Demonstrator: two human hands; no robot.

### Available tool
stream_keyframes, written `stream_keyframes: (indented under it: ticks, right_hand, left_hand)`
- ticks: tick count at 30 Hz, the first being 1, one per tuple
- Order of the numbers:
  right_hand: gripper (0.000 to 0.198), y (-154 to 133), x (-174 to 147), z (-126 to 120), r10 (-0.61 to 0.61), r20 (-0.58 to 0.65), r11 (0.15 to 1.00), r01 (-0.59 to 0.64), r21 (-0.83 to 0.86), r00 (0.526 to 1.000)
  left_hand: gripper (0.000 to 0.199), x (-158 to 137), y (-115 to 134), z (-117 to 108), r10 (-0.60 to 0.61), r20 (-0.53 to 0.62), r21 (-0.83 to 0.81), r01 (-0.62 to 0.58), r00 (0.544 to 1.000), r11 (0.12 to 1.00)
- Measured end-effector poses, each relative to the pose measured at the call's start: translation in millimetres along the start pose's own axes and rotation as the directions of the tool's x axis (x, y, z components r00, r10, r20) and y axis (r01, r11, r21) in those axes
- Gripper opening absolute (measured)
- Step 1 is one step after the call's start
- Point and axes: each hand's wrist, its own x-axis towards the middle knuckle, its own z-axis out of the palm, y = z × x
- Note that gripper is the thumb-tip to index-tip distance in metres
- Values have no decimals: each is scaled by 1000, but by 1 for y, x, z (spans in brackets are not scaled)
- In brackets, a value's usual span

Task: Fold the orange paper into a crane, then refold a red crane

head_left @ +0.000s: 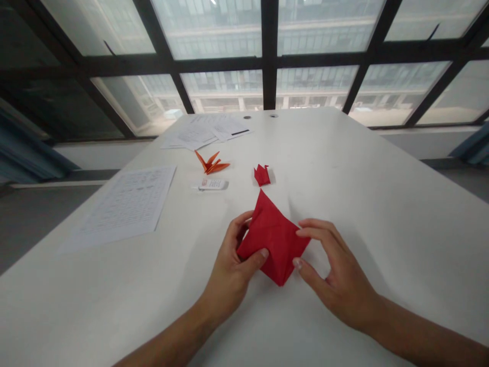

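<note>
A folded sheet of red origami paper (277, 229), roughly diamond-shaped with creases across it, is held up over the table in front of me. My left hand (239, 260) grips its left side, thumb on the near face and fingers behind. At the right corner, my right hand (332, 270) has its fingers and thumb apart, fingertips at the paper's edge; whether they press on it I cannot tell. Just beyond stands a small red paper bird (262, 175). To its left lies an orange paper crane (211, 163).
The white table (382, 214) reaches to a dark-framed window (269, 61). A white tube or bottle with a label (213, 184) lies near the crane. One printed sheet (126, 204) is at the left edge; several papers (206, 130) lie at the far left.
</note>
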Motion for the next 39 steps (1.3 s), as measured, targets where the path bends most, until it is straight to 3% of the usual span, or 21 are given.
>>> stream_keyframes:
  ticks: [3,6,8,10,12,14,17,21,24,31,34,39]
  right_hand:
    - [34,10,8,0,142,13,990,-142,7,990]
    - [25,18,14,0,253,113,966,-257,23,961]
    - [20,22,15,1,237,169,971,-239,-10,957]
    - [19,23,16,2,189,203,981,-177,-76,961]
    - [18,24,15,3,143,223,982,-111,-152,964]
    - [16,25,15,4,114,238,976,-64,-207,965]
    - [12,26,15,4,124,221,963,-64,-261,967]
    - [7,28,14,3,152,168,936,-87,-340,974]
    - [6,28,14,3,169,166,924,-97,-369,972]
    - [8,21,16,-1,273,179,949,-234,-213,945]
    - [14,19,17,-2,327,186,945,-316,-86,927]
    - [16,22,16,-1,274,220,960,-254,-118,936]
  left_hand:
    - [77,2,-5,-3,-58,18,38,57,998,998]
    - [67,2,-5,-5,-57,74,340,28,996,940]
    - [56,1,-3,-6,40,144,584,-118,989,803]
    - [51,1,-1,-9,166,231,757,-285,959,588]
    - [46,4,1,-14,225,329,827,-395,917,400]
    - [39,9,1,-19,179,440,816,-476,880,329]
    - [27,13,4,-23,57,548,786,-538,834,305]
    - [22,12,9,-22,-7,559,804,-539,829,252]
    - [20,10,11,-22,-36,571,797,-543,820,265]
    - [44,11,6,-24,-15,591,771,-560,806,305]
    - [41,12,7,-25,-33,622,756,-589,783,286]
    - [41,13,9,-24,-56,640,748,-606,766,270]
